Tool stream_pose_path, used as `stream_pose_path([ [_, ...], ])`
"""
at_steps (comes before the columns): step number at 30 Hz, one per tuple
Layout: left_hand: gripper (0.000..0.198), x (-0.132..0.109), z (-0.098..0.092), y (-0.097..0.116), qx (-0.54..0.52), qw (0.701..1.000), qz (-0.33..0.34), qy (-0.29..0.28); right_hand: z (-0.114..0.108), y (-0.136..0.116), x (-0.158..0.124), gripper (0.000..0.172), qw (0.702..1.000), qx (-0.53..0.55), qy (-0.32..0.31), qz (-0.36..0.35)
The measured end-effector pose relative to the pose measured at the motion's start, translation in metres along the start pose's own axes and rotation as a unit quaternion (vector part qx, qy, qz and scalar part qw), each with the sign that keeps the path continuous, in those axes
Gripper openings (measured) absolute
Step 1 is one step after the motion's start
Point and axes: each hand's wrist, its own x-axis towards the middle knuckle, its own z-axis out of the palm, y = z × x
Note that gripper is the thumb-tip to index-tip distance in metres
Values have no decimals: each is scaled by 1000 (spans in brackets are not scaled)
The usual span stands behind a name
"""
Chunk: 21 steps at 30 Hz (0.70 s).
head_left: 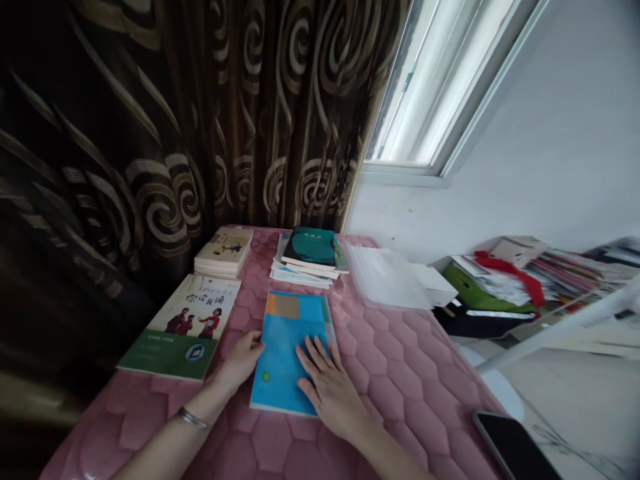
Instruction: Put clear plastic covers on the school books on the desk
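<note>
I have the blue book (280, 380) flat in front of me on the pink table (405, 387), cover up. My right hand (330, 393) lies on it, fingers spread, palm down, gripping nothing. My left hand (243, 360) is at the left edge, fingers curled; I can't tell whether they pinch the edge or only touch it. I judge this step to be steadying or squaring the book. Lifting it from here would call for a firm hold on that edge and a lighter right palm.

Close on my left lies the green-and-white book (175, 327), near my left wrist, so a sweep that way could catch it. Behind it sits the tan stack (223, 252). Just beyond the blue book's far edge, the teal-topped pile (310, 248) limits a push forward. Clear sleeves (383, 273) lie far right, a phone (515, 447) near right; the space between gives me most room.
</note>
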Motion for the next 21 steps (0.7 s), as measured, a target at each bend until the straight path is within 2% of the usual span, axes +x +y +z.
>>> stream_pose_path([
  [2, 37, -3, 2, -1, 175, 983, 22, 39, -2, -1, 1, 61, 1000, -15, -5, -3],
  [5, 44, -13, 10, -4, 387, 918, 41, 81, -6, -4, 1, 64, 999, -26, -21, 1],
  [7, 44, -19, 16, -7, 467, 879, 50, 86, -9, -8, 1, 66, 999, -31, -30, 6],
  [10, 45, -24, 22, -13, 527, 842, 75, 85, -9, -13, 4, 67, 999, -30, -38, -6],
  [14, 50, -23, 25, -17, 557, 820, 92, 91, -1, -14, 25, 59, 995, -13, -32, -89],
  [18, 50, -20, 27, -23, 570, 808, 108, 107, 4, -9, 70, 53, 989, -6, -36, -145],
  [21, 52, -19, 28, -27, 569, 807, 113, 111, 1, -4, 109, 53, 989, -17, -42, -144],
])
